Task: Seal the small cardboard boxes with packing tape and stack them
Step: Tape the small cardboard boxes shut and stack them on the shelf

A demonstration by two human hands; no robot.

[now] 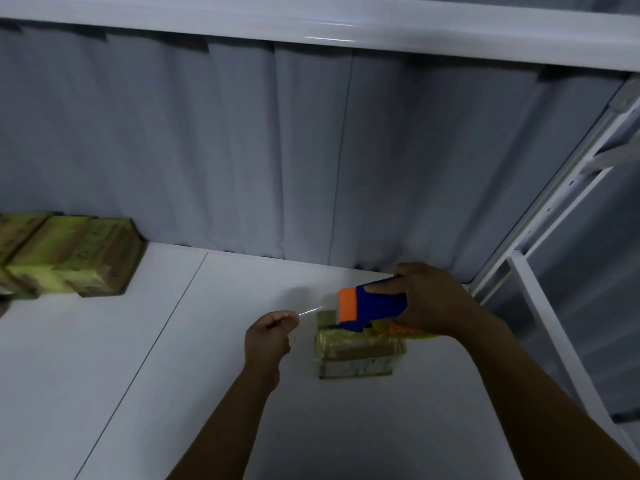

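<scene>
**Drawing tape across box**

Gripping the tape dispenser (pixel 370 306) in the right hand (pixel 433 299), just over the small cardboard box (pixel 356 355) on the bench (pixel 207 375), probably to seal its top. Pinching the tape end (pixel 310 311) in the left hand (pixel 268 336), holding it taut.

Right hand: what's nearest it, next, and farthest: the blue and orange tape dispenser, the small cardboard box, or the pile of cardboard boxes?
1. Blue and orange tape dispenser: held in the right hand.
2. Small cardboard box: just below.
3. Pile of cardboard boxes: far left.
</scene>
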